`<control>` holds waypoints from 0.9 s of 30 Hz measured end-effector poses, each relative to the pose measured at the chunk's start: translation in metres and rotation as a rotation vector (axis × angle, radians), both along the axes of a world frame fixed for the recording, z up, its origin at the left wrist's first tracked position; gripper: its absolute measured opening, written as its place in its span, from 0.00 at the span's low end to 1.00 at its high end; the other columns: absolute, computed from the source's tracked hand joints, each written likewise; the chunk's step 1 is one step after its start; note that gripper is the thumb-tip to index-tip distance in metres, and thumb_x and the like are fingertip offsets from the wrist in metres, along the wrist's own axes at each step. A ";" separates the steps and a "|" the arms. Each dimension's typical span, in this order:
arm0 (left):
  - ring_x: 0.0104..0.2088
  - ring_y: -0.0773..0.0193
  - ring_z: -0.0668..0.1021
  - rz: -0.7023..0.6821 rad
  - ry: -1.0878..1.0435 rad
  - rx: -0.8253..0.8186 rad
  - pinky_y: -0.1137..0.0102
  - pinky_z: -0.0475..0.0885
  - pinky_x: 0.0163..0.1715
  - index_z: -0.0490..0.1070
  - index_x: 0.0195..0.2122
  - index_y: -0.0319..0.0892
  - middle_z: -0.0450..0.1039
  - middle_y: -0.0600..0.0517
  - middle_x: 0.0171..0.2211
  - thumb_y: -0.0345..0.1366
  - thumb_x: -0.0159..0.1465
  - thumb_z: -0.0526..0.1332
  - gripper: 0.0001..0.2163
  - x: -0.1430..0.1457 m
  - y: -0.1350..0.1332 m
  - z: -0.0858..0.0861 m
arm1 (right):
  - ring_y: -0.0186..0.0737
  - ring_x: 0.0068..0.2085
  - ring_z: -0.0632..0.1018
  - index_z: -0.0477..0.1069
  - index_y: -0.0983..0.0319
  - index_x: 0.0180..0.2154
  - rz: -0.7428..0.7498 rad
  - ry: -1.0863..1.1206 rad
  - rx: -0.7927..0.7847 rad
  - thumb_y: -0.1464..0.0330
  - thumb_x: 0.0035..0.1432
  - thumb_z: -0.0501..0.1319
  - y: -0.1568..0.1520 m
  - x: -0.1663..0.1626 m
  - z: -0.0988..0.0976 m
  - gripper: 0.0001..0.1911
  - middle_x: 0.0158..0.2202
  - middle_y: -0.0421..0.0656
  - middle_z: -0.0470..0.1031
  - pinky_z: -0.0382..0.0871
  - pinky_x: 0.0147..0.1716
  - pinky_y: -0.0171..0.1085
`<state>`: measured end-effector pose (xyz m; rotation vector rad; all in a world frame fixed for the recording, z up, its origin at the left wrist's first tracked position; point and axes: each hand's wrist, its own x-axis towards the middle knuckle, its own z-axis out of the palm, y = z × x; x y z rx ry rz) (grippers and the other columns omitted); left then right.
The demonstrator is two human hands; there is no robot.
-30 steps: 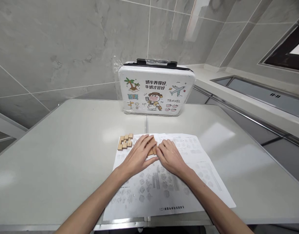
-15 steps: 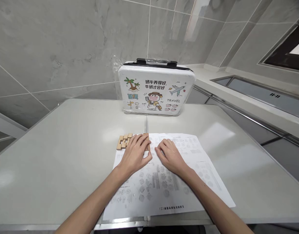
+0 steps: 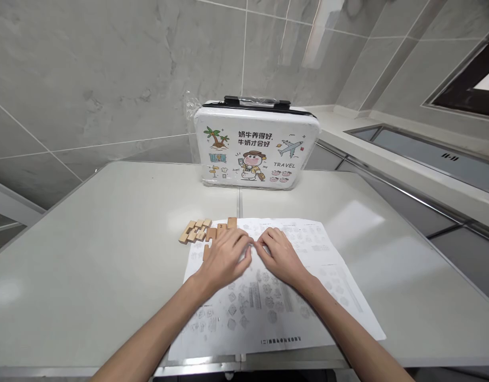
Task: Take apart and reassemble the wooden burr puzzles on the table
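My left hand lies palm down on a printed instruction sheet, fingers slightly bent and together, nothing visible in them. Its fingertips meet those of my right hand, which also rests flat on the sheet. Just left of my left hand lie light wooden puzzle pieces: a loose cluster on the table off the sheet's corner, and a few pieces at the sheet's top left edge, touching my left hand's knuckle side.
A white cartoon-printed small suitcase with a black handle stands upright at the back of the pale table, against a grey tiled wall. A ledge and window frame run along the right.
The wooden pieces that were under my hands have been slid left and spread out beside the cluster. My left hand came back toward the middle; my right hand barely moved.
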<state>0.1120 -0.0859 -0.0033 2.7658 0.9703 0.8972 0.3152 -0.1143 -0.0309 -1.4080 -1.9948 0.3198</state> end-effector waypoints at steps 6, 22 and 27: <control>0.20 0.65 0.72 -0.272 0.061 -0.012 0.69 0.62 0.22 0.74 0.40 0.44 0.72 0.57 0.22 0.26 0.69 0.54 0.10 0.005 -0.010 -0.011 | 0.47 0.40 0.72 0.64 0.57 0.33 -0.014 0.003 -0.018 0.70 0.73 0.56 0.000 0.000 0.001 0.12 0.37 0.44 0.72 0.67 0.42 0.46; 0.19 0.66 0.72 -0.284 0.063 0.001 0.70 0.61 0.21 0.72 0.39 0.45 0.72 0.58 0.21 0.26 0.68 0.53 0.10 0.003 -0.008 -0.012 | 0.47 0.40 0.72 0.65 0.57 0.33 -0.018 0.003 -0.013 0.70 0.72 0.57 0.003 0.001 -0.001 0.11 0.36 0.44 0.72 0.67 0.42 0.45; 0.18 0.66 0.71 -0.283 0.063 0.013 0.70 0.58 0.21 0.72 0.38 0.44 0.70 0.59 0.20 0.26 0.67 0.54 0.09 0.003 -0.007 -0.013 | 0.47 0.40 0.72 0.64 0.57 0.33 -0.015 0.020 -0.009 0.70 0.72 0.57 0.003 0.001 -0.002 0.11 0.36 0.44 0.72 0.67 0.42 0.45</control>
